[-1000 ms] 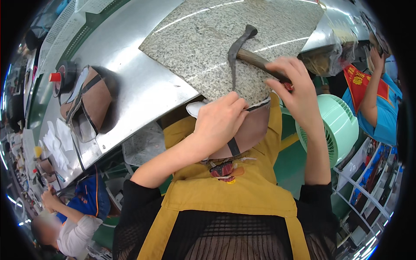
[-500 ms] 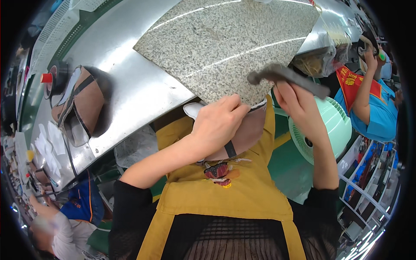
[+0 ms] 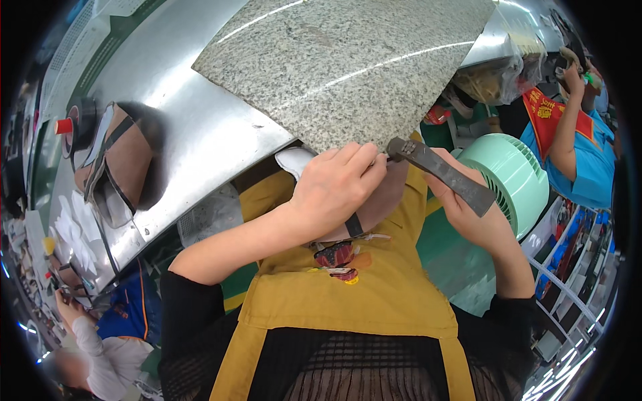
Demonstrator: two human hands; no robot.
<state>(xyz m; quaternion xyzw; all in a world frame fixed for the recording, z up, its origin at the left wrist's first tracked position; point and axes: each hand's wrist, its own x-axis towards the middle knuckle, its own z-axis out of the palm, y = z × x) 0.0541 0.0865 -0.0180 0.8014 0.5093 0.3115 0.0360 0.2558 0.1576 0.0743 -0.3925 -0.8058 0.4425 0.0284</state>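
Observation:
My left hand (image 3: 338,190) is closed on the edge of a dusty-pink shoe upper (image 3: 383,204) with a black strip and a white lining. The upper lies between my apron and the near corner of a speckled granite slab (image 3: 334,73). My right hand (image 3: 466,212) grips a dark metal hammer (image 3: 449,175). One end of the hammer is at the upper's edge, right beside my left fingertips; whether it touches cannot be made out. My left hand covers much of the upper.
Another pink upper (image 3: 128,157) stands on the metal table (image 3: 194,127) at left, near a dark round container with a red cap (image 3: 63,126) and white paper pieces (image 3: 81,220). A mint-green fan (image 3: 511,170) is by my right arm. Co-workers sit at far right and lower left.
The hammer has come down and left to my left fingertips, its handle tilting lower. My left hand keeps hold of the shoe upper. The view has shifted slightly.

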